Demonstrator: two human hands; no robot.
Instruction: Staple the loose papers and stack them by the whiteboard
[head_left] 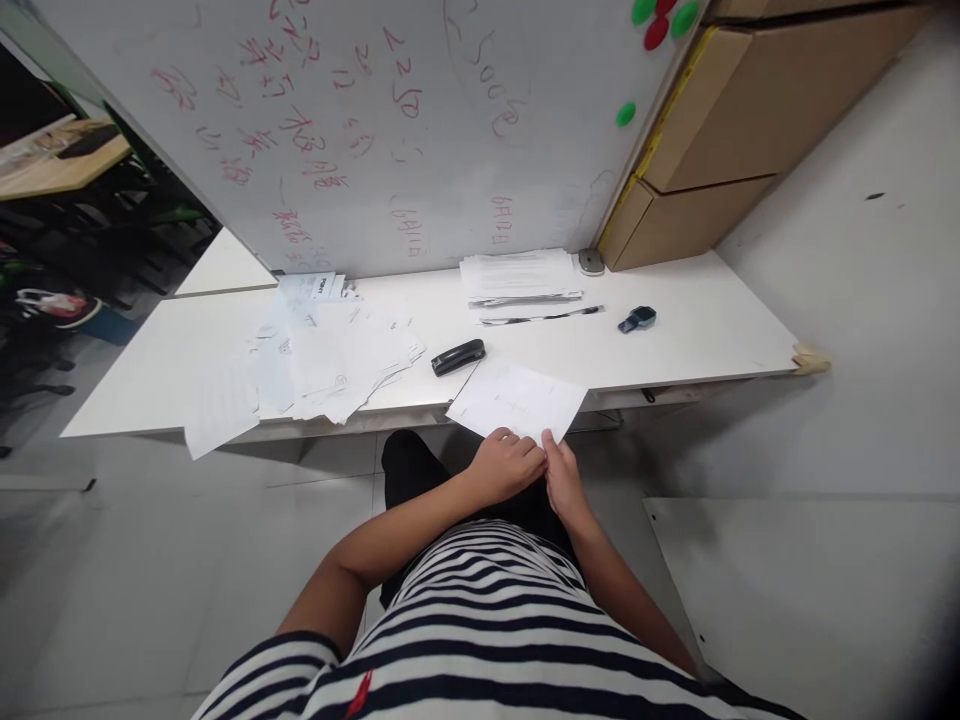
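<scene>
A white sheet of paper (521, 395) with faint print extends over the table's front edge toward my body. My left hand (506, 467) is closed on its near edge, fingers curled. Beside it, my right hand (561, 472) pinches the near right corner, thumb on top. The two hands touch or nearly touch. Whether the paper is one sheet or several cannot be made out. Just beyond its far left corner lies a black stapler (458, 357). Loose printed papers (337, 360) are spread out to the left of the stapler.
Farther back are a stack of papers (517, 275), a dark pen-like strip (544, 316), a smartwatch (637, 319) and a grey rounded object (591, 262). A whiteboard (360, 130) rises behind the white table (697, 340). Cardboard boxes (690, 220) stand at the right.
</scene>
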